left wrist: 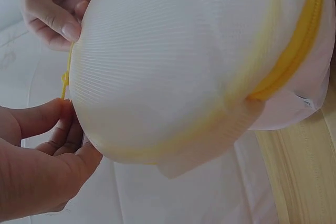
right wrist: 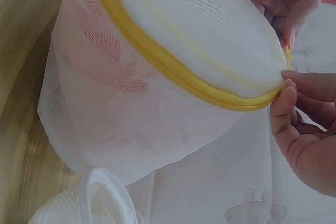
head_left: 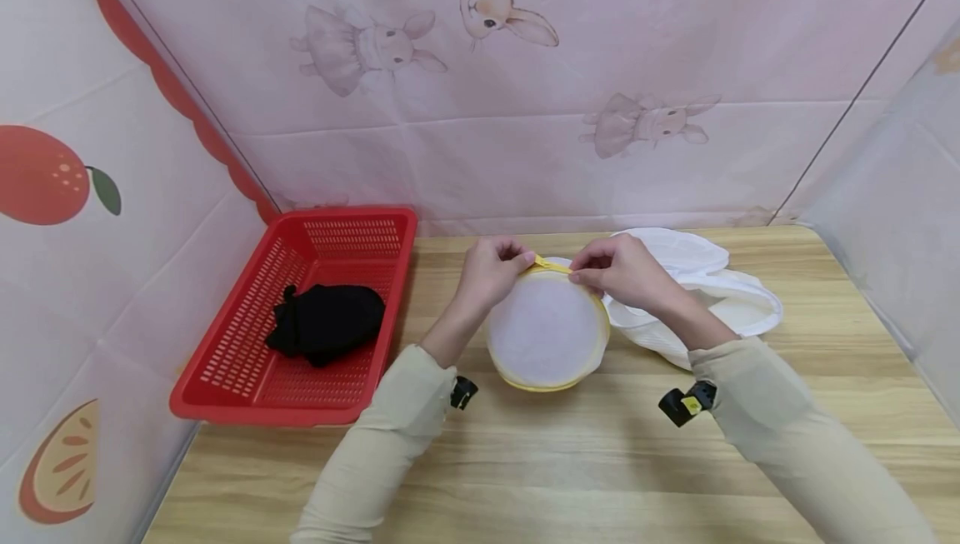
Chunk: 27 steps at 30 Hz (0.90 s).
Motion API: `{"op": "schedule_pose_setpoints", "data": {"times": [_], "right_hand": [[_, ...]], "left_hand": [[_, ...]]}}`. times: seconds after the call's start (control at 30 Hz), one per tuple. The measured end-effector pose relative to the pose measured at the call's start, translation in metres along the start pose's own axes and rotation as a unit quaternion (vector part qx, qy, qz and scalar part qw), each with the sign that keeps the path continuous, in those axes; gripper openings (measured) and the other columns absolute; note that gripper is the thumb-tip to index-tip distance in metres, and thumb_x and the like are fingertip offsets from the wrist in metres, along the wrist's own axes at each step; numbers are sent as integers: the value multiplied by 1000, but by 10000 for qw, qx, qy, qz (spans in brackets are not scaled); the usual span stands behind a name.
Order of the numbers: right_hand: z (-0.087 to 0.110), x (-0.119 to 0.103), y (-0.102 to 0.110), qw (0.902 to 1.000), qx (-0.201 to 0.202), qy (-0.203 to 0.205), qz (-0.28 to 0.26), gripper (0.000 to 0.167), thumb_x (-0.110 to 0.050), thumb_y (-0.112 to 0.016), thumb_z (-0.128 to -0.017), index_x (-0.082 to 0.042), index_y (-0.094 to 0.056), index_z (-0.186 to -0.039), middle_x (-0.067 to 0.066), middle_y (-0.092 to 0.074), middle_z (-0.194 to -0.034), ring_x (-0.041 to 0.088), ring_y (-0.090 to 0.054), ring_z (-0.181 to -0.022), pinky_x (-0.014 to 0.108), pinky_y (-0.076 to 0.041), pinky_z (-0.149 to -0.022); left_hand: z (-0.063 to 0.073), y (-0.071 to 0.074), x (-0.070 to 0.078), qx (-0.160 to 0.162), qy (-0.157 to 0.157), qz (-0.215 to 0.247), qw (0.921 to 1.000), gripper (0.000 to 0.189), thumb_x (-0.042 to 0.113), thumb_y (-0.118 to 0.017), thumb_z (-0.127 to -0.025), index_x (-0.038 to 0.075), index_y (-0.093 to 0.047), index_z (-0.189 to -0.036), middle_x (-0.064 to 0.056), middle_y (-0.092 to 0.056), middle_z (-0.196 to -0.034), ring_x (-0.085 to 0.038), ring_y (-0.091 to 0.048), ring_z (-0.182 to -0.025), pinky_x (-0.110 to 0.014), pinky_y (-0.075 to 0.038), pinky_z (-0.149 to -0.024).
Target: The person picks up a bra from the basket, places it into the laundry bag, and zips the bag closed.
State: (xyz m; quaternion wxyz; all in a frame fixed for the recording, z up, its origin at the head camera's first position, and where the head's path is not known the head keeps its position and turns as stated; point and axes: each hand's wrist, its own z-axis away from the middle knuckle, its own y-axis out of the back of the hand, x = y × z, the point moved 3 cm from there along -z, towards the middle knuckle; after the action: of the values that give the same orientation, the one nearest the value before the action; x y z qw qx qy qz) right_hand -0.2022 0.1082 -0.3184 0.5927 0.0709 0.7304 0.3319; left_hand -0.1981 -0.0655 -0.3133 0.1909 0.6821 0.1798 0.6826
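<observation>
Head view: I find the mesh bag (head_left: 549,336) over the bench (head_left: 570,477), contact unconfirmed, with the left grip (head_left: 491,273) pinching its yellow tab (head_left: 555,266) and the right grip (head_left: 624,271) its yellow edging (right wrist: 167,68). I judge it light, soft and easily creased, best held at that firmer, round edging, clear of the sheer, ribbed panel (left wrist: 157,66).

Mesh bag (head_left: 549,331) looks semi-sheer synth. net, matt, finely ribbed; yellow trim (left wrist: 295,50) is smooth fabric w/ slt. sheen. Red basket (head_left: 262,415) = semi-glossy perf. plastic. Blk bundle (head_left: 330,321) is matt cloth. Tabletop (head_left: 540,469) looks smooth satin wood-grain. Backdrop (head_left: 480,77): creased cloth-like sheet. Sleeves (head_left: 810,452): matt cloth.
</observation>
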Motion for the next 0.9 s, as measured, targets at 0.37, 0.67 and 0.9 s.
{"op": "schedule_pose_setpoints", "data": {"times": [0.37,0.67,0.9], "right_hand": [[1,-4,8,10000,-7,-27,-52,6,-2,-66,-81,4,-66,-82,7,-57,-61,16,-54,-54,28,-49,-49],[5,1,16,9986,109,-190,-481,9,0,-65,-81,9,-63,-83,10,-60,-67,15,-58,-57,28,-52,-54],[8,8,17,9974,143,-167,-680,8,3,-64,-80,10,-62,-83,11,-61,-67,16,-58,-56,29,-52,-54]], "left_hand": [[-3,5,-7,-107,531,464,9975,11,10,-61,-87,-1,-64,-84,-5,-58,-79,-16,-51,-76,-24,-45,-67],[-9,19,-24,62,936,1566,9832,9,0,-58,-87,-8,-60,-87,-16,-63,-86,-23,-63,-84,-31,-50,-81],[-8,27,-34,172,965,1648,9814,9,0,-57,-88,-8,-60,-88,-17,-63,-88,-26,-62,-87,-34,-49,-84]]}}
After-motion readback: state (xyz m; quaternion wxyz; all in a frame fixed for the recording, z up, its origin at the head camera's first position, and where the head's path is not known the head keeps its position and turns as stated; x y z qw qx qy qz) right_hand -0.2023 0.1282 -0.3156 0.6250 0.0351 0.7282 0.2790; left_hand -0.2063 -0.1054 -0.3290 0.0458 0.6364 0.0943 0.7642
